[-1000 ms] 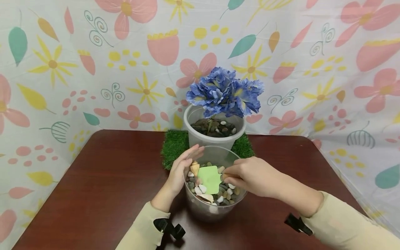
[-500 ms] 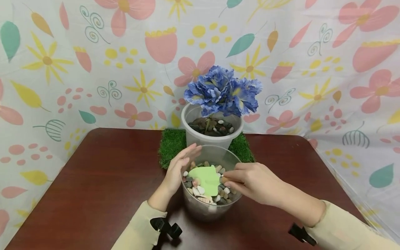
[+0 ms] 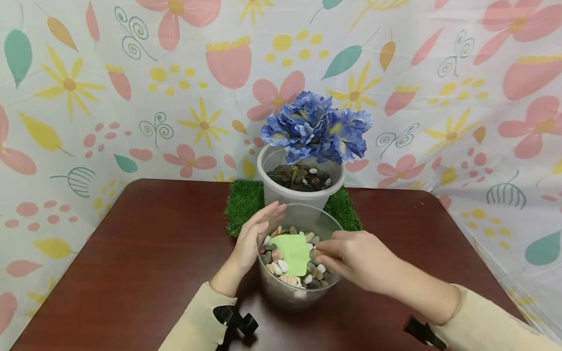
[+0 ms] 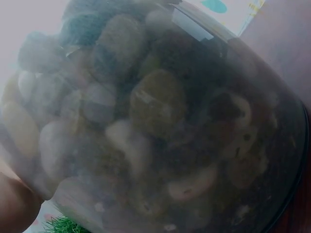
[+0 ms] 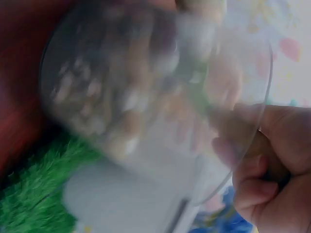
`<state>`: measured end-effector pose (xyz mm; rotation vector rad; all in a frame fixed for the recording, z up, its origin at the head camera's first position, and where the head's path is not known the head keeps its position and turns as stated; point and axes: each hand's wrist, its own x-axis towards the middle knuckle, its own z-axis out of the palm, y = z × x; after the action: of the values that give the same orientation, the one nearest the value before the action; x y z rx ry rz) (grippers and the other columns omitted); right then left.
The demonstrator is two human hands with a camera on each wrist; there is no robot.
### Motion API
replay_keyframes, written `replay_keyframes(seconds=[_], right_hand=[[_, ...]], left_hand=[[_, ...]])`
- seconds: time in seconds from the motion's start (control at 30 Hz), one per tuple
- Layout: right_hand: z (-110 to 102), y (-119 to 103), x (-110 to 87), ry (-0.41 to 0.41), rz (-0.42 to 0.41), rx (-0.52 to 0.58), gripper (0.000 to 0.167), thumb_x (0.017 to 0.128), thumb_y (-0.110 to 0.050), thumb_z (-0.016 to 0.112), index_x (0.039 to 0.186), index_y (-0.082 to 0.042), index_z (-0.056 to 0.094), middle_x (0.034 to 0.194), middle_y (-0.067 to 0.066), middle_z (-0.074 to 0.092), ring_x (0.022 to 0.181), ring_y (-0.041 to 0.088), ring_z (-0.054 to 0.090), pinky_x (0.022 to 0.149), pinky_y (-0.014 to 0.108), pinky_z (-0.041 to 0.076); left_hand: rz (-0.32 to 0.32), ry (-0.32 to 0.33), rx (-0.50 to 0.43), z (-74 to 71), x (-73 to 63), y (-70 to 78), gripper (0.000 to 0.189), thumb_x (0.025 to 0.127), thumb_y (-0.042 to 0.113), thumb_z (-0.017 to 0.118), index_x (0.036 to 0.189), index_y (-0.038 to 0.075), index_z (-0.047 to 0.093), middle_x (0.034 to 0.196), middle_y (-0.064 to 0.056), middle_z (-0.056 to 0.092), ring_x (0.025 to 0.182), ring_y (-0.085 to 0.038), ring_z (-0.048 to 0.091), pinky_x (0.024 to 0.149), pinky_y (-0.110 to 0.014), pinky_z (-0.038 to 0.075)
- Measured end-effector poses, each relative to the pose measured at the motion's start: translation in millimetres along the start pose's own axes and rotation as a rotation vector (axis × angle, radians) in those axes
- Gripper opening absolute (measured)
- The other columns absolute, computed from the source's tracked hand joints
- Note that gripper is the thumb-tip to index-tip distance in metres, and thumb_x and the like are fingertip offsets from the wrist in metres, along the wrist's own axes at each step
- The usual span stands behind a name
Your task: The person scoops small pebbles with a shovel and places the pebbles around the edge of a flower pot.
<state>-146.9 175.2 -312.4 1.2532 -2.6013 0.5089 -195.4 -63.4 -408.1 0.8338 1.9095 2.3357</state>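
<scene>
A clear plastic pot [image 3: 285, 297] with pebbles and shells in it stands on the table. My left hand [image 3: 252, 239] rests against its left side with fairly straight fingers along the rim. With my right hand [image 3: 357, 253] I grip a small trowel by its wooden handle [image 5: 272, 165], which is mostly covered by my fingers. The trowel's light green blade [image 3: 291, 253] lies among the pebbles inside the pot. A striped shell [image 3: 291, 281] shows near the front wall. The right wrist view is blurred; the left wrist view shows pebbles [image 4: 158, 104] through the pot's cloudy wall.
Right behind the clear pot stands a white pot [image 3: 298, 195] with dark pebbles and blue artificial flowers [image 3: 316, 129]. It sits on a green artificial grass mat [image 3: 246, 204]. Brown table [image 3: 167, 253] extends to both sides. A flower-printed cloth [image 3: 184, 122] hangs behind.
My right hand has come down slightly, and the blade has shifted left among the pebbles. The shells by the blade have moved; the upright one is now largely hidden. My left hand stays at the pot.
</scene>
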Motion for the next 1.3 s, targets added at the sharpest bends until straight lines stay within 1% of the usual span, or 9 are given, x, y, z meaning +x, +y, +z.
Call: replay_keyframes(seconds=[0.07,0.1,0.27,0.33,0.4,0.6,0.8,1.07,1.3], right_hand=[[1.1,-5.4,1.0,0.031,-0.031,-0.072,0.011,0.086,-0.023,0.067,0.095,-0.02,0.073,0.072,-0.015,0.057,0.059,-0.008,0.042,0.051,0.01,0.037],[0.6,-7.1,1.1,0.026,-0.018,-0.055,0.012,0.086,-0.023,0.066,0.095,-0.02,0.073,0.073,-0.014,0.058,0.058,-0.008,0.043,0.051,0.01,0.037],[-9.2,-3.9,-0.8,-0.042,0.164,0.204,0.017,0.088,-0.027,0.064,0.098,-0.02,0.075,0.08,-0.016,0.067,0.061,-0.006,0.051,0.052,0.015,0.044],[-12.4,-0.3,-2.9,-0.055,0.196,0.26,0.018,0.088,-0.028,0.064,0.099,-0.019,0.075,0.083,-0.014,0.07,0.063,-0.005,0.055,0.053,0.017,0.046],[-12.3,2.0,-5.5,-0.035,0.183,0.254,0.019,0.088,-0.027,0.065,0.1,-0.017,0.075,0.086,-0.013,0.071,0.064,-0.005,0.056,0.053,0.016,0.046],[-4.3,-12.5,-7.8,0.083,0.041,0.067,0.015,0.084,-0.018,0.069,0.098,-0.017,0.075,0.082,-0.013,0.069,0.065,-0.008,0.051,0.053,0.008,0.039],[-9.7,-12.7,-11.7,0.034,0.12,0.197,0.018,0.087,-0.022,0.066,0.1,-0.015,0.075,0.087,-0.01,0.071,0.066,-0.006,0.052,0.051,0.013,0.043],[-20.8,-5.6,-19.7,0.037,0.116,0.305,0.018,0.085,-0.018,0.068,0.102,-0.018,0.074,0.087,-0.014,0.069,0.068,-0.005,0.057,0.054,0.015,0.048],[-26.0,-4.5,-22.3,-0.031,0.216,0.365,0.017,0.087,-0.021,0.066,0.103,-0.02,0.074,0.091,-0.012,0.072,0.066,-0.003,0.057,0.054,0.019,0.048]], left_hand=[[-0.01,0.0,-0.004,-0.2,0.8,1.2,0.055,0.095,0.017,0.028,0.146,-0.004,0.028,0.145,-0.026,0.038,0.135,-0.037,0.037,0.112,-0.056,0.025],[-0.012,-0.002,-0.007,-0.1,0.8,1.7,0.055,0.095,0.017,0.028,0.146,-0.004,0.028,0.146,-0.026,0.038,0.135,-0.037,0.037,0.112,-0.056,0.024],[0.002,-0.01,0.0,0.0,0.5,2.7,0.054,0.095,0.014,0.027,0.145,-0.007,0.027,0.145,-0.028,0.037,0.135,-0.04,0.036,0.113,-0.055,0.024],[0.016,-0.017,0.005,-0.1,1.5,2.4,0.055,0.095,0.015,0.027,0.145,-0.007,0.027,0.144,-0.029,0.038,0.134,-0.041,0.037,0.113,-0.054,0.024],[0.02,-0.021,0.01,-0.3,2.6,2.0,0.055,0.095,0.015,0.028,0.145,-0.006,0.028,0.144,-0.028,0.038,0.133,-0.041,0.037,0.113,-0.053,0.024],[0.033,-0.017,0.002,-1.0,4.0,3.1,0.055,0.094,0.014,0.028,0.144,-0.007,0.028,0.143,-0.03,0.039,0.133,-0.042,0.038,0.113,-0.052,0.025],[0.005,-0.008,0.007,0.7,1.1,3.9,0.055,0.095,0.015,0.027,0.145,-0.006,0.027,0.145,-0.028,0.038,0.134,-0.039,0.037,0.113,-0.054,0.024],[0.046,-0.022,-0.021,0.1,3.8,-0.6,0.055,0.094,0.014,0.028,0.144,-0.01,0.026,0.143,-0.032,0.036,0.133,-0.044,0.036,0.114,-0.055,0.021],[0.053,-0.014,-0.034,-0.4,2.6,-2.5,0.055,0.094,0.013,0.028,0.143,-0.012,0.026,0.142,-0.034,0.036,0.132,-0.046,0.035,0.114,-0.054,0.022]])
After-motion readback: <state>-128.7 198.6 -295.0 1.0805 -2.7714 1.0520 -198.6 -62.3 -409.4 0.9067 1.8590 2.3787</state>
